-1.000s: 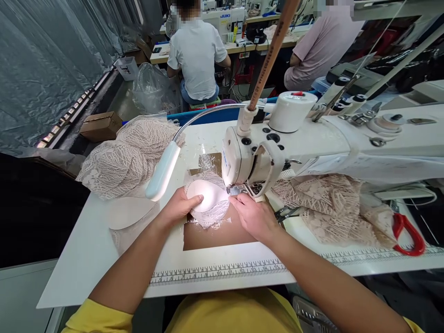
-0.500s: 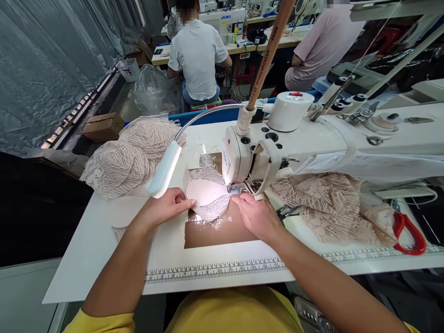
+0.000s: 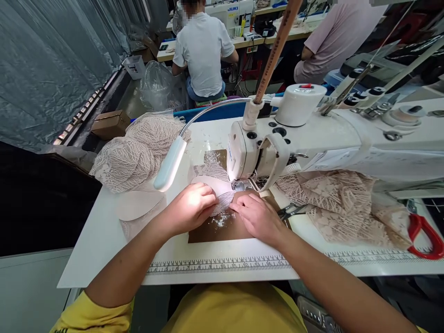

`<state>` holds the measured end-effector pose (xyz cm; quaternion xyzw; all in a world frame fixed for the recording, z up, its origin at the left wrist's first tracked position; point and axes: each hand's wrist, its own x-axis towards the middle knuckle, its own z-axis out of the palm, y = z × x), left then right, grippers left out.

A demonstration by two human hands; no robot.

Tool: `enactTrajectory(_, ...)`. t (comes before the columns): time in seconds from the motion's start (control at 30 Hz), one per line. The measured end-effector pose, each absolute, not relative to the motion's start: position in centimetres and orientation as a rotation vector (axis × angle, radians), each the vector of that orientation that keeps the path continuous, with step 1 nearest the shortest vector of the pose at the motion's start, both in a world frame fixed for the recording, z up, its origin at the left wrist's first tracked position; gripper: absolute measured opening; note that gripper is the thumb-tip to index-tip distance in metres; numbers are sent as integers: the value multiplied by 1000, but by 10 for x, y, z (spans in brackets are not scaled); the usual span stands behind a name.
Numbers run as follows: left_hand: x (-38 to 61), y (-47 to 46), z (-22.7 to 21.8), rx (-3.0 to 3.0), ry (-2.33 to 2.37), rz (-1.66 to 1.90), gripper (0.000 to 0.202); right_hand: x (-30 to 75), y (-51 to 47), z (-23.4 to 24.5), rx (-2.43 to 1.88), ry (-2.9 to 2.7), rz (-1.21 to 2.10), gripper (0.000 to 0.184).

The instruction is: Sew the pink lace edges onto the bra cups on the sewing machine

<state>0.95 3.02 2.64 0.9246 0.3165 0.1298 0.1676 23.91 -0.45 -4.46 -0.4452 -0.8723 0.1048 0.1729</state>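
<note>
Two hands [image 3: 192, 207] on lace [image 3: 224, 203], numbered ruler [image 3: 222, 266], JUKI machine [image 3: 229, 16] beyond

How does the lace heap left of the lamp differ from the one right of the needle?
The left heap forms rounded, layered mounds; the right heap lies looser and flatter. The left heap sits beside the lamp; the right heap lies partly beneath the machine arm. The left heap looks paler, the right heap tanner. Both are patterned lace.
</note>
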Motion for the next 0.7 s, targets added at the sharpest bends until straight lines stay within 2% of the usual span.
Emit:
enactTrajectory(0.33, 23, 52, -16, 2635, 864, 468, 22, 238, 0, -40, -1365, -2536, 307, 44)
enactTrajectory(0.53, 20, 48, -24, 2558, 875, 499, 22, 239, -1, -42, -1155, -2561, 344, 40)
enactTrajectory(0.7, 23, 46, -30, 2621, 957, 392, 20, 238, -1, -44, -1168, -2534, 341, 39)
